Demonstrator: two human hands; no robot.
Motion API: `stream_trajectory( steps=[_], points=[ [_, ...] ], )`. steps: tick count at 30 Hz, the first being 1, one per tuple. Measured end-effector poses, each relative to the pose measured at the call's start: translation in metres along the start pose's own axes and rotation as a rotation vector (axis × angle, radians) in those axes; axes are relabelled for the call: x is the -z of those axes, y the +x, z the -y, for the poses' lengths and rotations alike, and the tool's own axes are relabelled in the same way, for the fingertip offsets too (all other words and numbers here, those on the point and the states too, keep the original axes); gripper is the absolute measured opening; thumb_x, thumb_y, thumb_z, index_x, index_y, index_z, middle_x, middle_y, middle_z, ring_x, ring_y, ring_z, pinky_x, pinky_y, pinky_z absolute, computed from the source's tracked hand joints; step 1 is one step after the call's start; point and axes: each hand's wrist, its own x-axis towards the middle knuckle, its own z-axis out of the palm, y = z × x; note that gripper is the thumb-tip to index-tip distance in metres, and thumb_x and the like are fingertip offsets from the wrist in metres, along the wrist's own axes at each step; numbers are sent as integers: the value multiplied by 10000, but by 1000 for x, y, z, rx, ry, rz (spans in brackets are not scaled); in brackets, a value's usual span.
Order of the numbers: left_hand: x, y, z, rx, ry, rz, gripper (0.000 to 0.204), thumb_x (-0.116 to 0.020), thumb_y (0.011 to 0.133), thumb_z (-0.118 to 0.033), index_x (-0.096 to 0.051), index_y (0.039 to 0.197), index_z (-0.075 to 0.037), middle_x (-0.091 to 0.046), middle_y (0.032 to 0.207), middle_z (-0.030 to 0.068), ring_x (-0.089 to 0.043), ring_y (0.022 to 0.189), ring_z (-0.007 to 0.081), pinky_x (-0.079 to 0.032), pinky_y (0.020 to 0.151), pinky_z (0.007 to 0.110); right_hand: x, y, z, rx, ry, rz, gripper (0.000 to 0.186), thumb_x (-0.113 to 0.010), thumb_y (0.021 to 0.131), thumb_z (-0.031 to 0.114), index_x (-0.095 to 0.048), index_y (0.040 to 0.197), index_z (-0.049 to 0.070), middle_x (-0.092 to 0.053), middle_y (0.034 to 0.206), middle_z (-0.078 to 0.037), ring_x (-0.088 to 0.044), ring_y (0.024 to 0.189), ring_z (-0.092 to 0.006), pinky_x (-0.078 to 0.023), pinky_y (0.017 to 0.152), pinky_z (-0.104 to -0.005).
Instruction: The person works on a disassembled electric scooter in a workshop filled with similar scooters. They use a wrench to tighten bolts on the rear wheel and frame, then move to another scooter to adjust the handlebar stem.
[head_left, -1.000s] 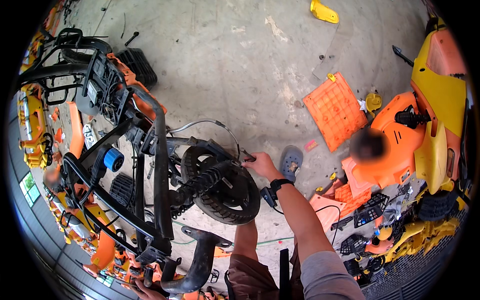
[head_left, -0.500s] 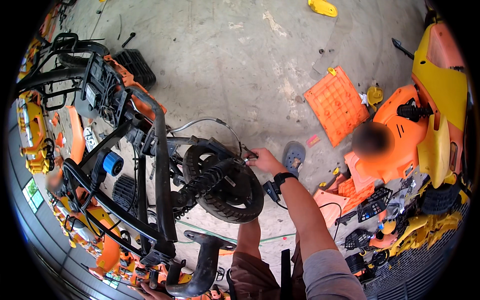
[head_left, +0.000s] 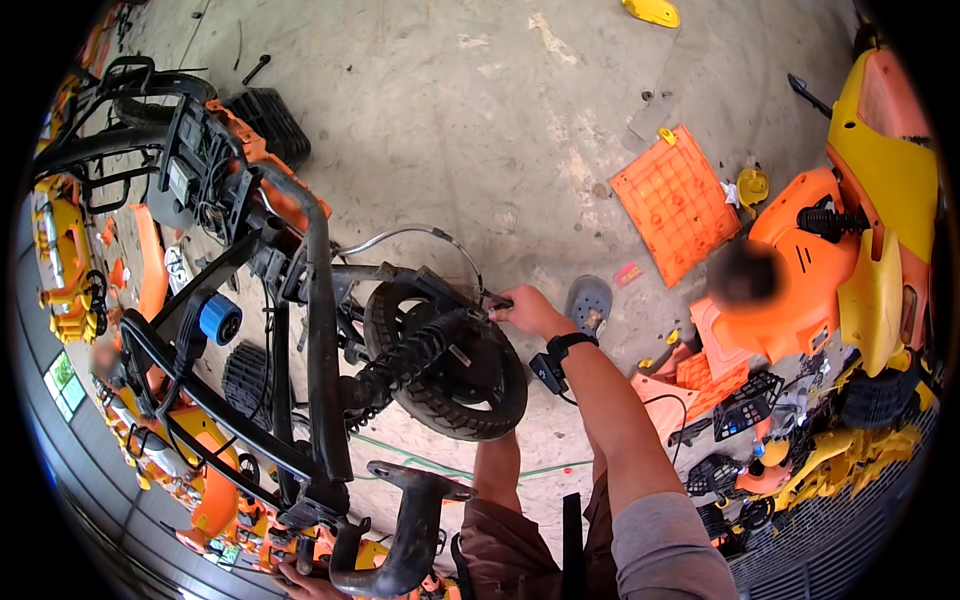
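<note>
A black two-wheeler frame (head_left: 322,260) stands on its side at my left, its rear wheel (head_left: 505,400) facing me with a black coil shock absorber (head_left: 415,355) across it. My right hand (head_left: 530,310) reaches over the wheel's far right side. Its thumb and fingers are pinched at the axle end, beside the tip of a grey cable (head_left: 462,248); the small dark part between them is too small to name. Low at the bottom edge, my left hand (head_left: 308,583) shows only in part, beside the frame's lower end, with its grip hidden.
An orange ribbed panel (head_left: 675,205) lies on the concrete floor to the right. Beyond it are orange and yellow body shells (head_left: 800,265) and a black crate (head_left: 748,408). A black ribbed box (head_left: 268,125) sits behind the frame. My clog (head_left: 590,303) is near my right hand.
The view has shifted slightly. My right hand stays at the axle end, with its fingers bent a little differently. The wheel and frame look unmoved.
</note>
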Motion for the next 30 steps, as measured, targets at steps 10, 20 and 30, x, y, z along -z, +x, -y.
stream_trajectory(
  steps=[10,20,30],
  points=[
    [-27,3,4,-143,207,-393,354,-516,915,-276,-472,1140,-7,-504,925,164,-466,794,209,-384,600,344,-10,-6,-5,10,47,-64,267,-709,705,206,-678,941,84,-627,762,-180,-605,711,-307,-464,665,-366],
    [-53,-15,-2,-56,-528,-422,239,-522,919,-211,-456,1029,-10,-540,680,76,-430,405,84,-307,337,214,-29,-10,-13,166,59,-152,259,-699,758,204,-671,976,66,-643,739,-91,-566,669,-151,-453,652,-305],
    [-68,-16,-4,-203,-844,-494,190,-480,934,-162,-375,1017,-27,-549,804,123,-459,358,123,-318,321,207,-22,-10,-14,134,1,-2,242,-651,830,142,-647,1042,26,-660,884,-27,-574,807,-81,-452,763,-241]
  ],
)
